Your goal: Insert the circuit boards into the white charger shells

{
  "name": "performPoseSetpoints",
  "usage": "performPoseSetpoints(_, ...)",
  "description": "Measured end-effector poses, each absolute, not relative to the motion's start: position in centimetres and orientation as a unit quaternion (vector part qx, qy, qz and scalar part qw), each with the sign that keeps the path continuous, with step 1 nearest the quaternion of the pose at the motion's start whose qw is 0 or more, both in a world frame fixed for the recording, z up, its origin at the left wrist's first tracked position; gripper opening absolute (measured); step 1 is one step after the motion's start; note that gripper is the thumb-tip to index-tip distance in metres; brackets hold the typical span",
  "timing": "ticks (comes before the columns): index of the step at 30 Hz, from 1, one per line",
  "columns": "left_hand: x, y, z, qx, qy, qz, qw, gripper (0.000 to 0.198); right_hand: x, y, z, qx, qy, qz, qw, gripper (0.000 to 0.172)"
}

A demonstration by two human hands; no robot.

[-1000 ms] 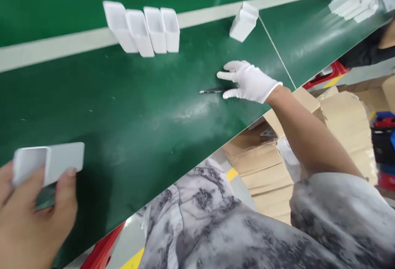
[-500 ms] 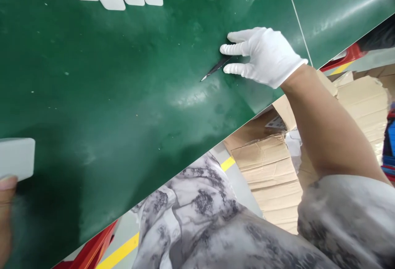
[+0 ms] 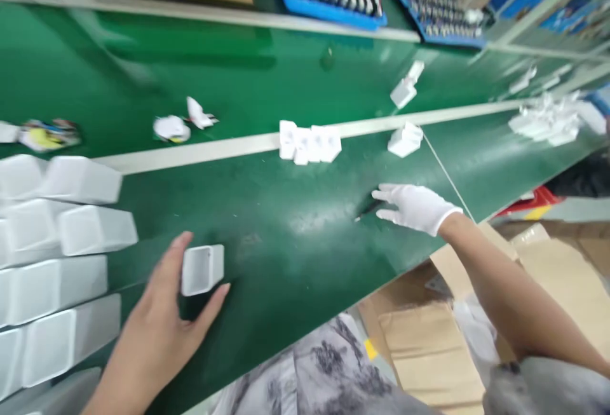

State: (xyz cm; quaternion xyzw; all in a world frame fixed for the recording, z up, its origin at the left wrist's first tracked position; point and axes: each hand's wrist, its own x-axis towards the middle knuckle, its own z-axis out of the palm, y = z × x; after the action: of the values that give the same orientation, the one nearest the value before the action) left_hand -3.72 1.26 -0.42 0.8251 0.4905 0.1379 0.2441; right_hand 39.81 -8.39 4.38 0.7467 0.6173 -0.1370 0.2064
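Observation:
My bare left hand (image 3: 164, 313) has its thumb and fingers around a small white plastic box (image 3: 203, 269), gripped near the fingertips. One face of the box looks recessed. Farther right, my right hand (image 3: 412, 205) wears a white glove, its fingers spread low over the green tabletop (image 3: 286, 275). Between its thumb and fingers is a slim black tool (image 3: 366, 211) with a pale pointed tip, blurred by motion. Its rear end is hidden by the hand.
Rows of white boxes (image 3: 90, 231) fill the left side. Several white pieces (image 3: 309, 145) lie ahead by a pale strip, another white piece (image 3: 405, 140) farther right. Blue trays (image 3: 333, 11) of small parts stand at the back. Cardboard (image 3: 424, 339) lies below the table edge.
The view has lifted and widened, bringing the back of the table into sight. My left hand has come into view with the white box; the right hand stays by the black tool.

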Motion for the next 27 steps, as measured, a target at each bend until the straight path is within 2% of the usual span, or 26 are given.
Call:
performPoseSetpoints(2, -3.7, 1.0, -0.2, 0.83, 0.463, 0.141, 0.278, 0.071, 38.2, -6.0, 6.0, 0.756, 0.614, -0.11, 0.199, 0.046)
performPoseSetpoints(5, -4.0, -0.1, -0.9, 0.838, 0.435, 0.168, 0.284, 0.057, 34.6, -1.4, 8.0, 0.76, 0.637, -0.018, 0.123, 0.044)
performPoseSetpoints(9, -4.0, -1.7, -2.2, 0.812, 0.464, 0.194, 0.297, 0.054, 28.9, 6.4, 8.6, 0.695, 0.717, 0.047, 0.036, 0.042)
performPoseSetpoints(13, -3.7, -2.4, -2.5, 0.793, 0.477, 0.207, 0.318, 0.051, 24.4, 14.7, 7.1, 0.61, 0.791, 0.021, 0.035, 0.048)
performPoseSetpoints(17, -3.5, -2.2, -2.0, 0.767, 0.495, 0.211, 0.35, 0.055, 22.5, 20.8, 5.0, 0.574, 0.816, 0.0, 0.068, 0.064)
performPoseSetpoints(19, -3.4, -1.9, -1.8, 0.743, 0.513, 0.214, 0.372, 0.055, 22.4, 22.4, 4.1, 0.572, 0.816, -0.013, 0.087, 0.059)
performPoseSetpoints(22, -3.2, -1.6, -1.6, 0.724, 0.525, 0.227, 0.386, 0.052, 23.0, 23.1, 3.4, 0.568, 0.816, -0.027, 0.104, 0.039)
performPoseSetpoints(27, -3.0, -1.2, -1.7, 0.71, 0.532, 0.24, 0.394, 0.053, 23.8, 21.5, 3.7, 0.579, 0.812, -0.018, 0.077, 0.028)
